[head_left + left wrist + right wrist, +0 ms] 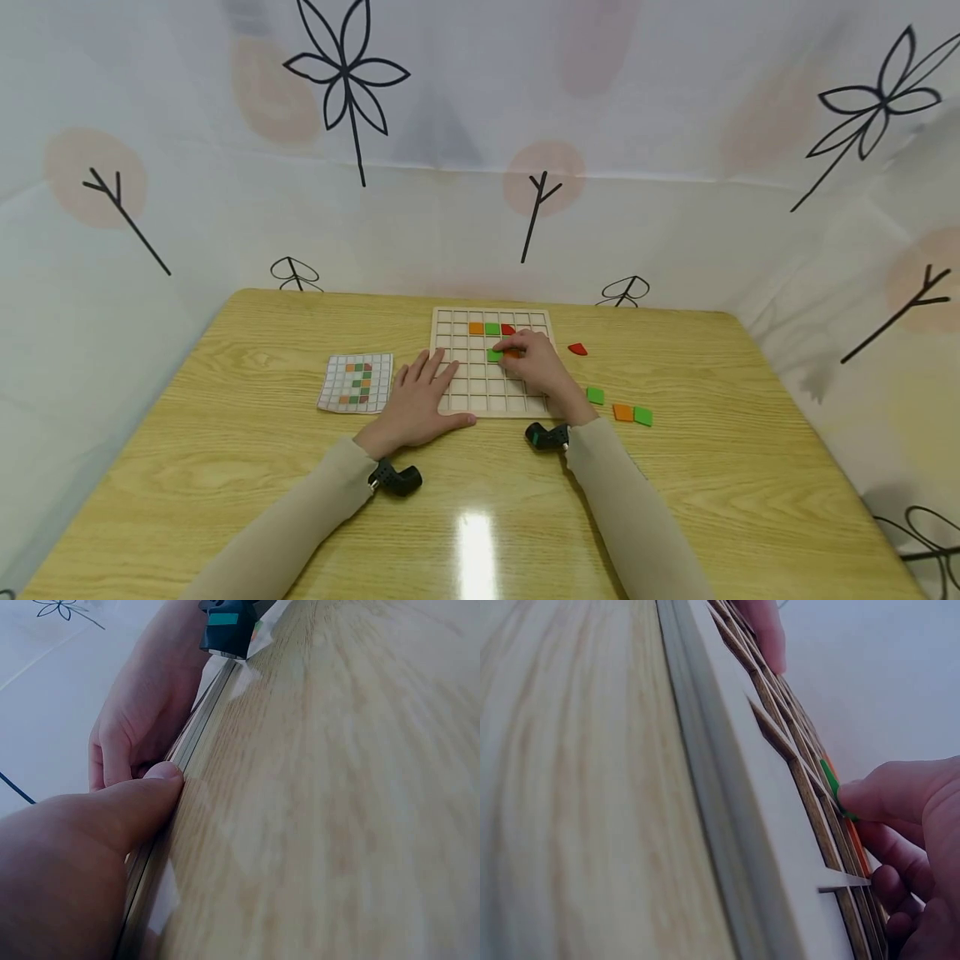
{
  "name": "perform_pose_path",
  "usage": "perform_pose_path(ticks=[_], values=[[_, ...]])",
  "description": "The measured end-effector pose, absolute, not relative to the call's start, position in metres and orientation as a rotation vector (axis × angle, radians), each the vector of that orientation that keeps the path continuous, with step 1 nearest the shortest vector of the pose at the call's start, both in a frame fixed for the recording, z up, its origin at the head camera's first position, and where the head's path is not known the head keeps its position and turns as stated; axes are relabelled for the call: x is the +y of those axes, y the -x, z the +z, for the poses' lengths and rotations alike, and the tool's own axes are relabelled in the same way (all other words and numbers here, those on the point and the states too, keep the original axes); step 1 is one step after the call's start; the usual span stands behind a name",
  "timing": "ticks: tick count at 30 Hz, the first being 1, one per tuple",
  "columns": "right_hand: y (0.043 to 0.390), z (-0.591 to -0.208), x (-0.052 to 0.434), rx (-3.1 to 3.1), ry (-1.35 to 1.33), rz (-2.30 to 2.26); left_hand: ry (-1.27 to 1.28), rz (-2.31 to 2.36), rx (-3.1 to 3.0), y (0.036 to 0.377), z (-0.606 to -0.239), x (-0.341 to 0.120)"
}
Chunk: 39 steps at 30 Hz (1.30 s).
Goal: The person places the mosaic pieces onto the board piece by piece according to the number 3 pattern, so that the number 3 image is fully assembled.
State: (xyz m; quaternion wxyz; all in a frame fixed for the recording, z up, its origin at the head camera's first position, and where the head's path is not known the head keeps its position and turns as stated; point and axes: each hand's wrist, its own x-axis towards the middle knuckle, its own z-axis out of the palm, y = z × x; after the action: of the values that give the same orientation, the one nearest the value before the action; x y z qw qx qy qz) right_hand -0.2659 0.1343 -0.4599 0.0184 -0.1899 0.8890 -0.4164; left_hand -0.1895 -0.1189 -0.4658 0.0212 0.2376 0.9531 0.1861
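A wooden grid board (468, 405) lies on the table, split into square cells. My left hand (420, 402) rests on its left side with fingers spread and the thumb along the near edge. Over the board's right half, my right hand (536, 364) pinches a green square tile (830, 780), which sits tilted at a cell in the right wrist view. An orange tile (512, 353) lies partly hidden under the right fingers. In an upper row are an orange tile (476, 328), a green tile (492, 329) and a red rounded piece (507, 329).
Left of the board lies a printed pattern card (356, 383) with coloured squares on a grid. To the right are a loose red piece (577, 349), a green tile (595, 396), an orange tile (623, 412) and another green tile (642, 416). A patterned cloth (442, 225) hangs behind the table.
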Motion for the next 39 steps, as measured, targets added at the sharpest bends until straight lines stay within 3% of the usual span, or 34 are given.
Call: perform_pose_path(ticks=[21,29,39], values=[[0.265,-0.454,0.139,2.632,0.468,-1.451,-0.73,0.577,2.947,0.189,-0.464,-0.119],[0.265,-0.452,0.16,2.534,0.339,-1.6,-0.732,0.594,2.948,0.19,-0.468,-0.119],[0.254,-0.442,0.209,2.589,0.39,-1.532,-0.743,0.599,2.95,0.19,-0.466,-0.119]])
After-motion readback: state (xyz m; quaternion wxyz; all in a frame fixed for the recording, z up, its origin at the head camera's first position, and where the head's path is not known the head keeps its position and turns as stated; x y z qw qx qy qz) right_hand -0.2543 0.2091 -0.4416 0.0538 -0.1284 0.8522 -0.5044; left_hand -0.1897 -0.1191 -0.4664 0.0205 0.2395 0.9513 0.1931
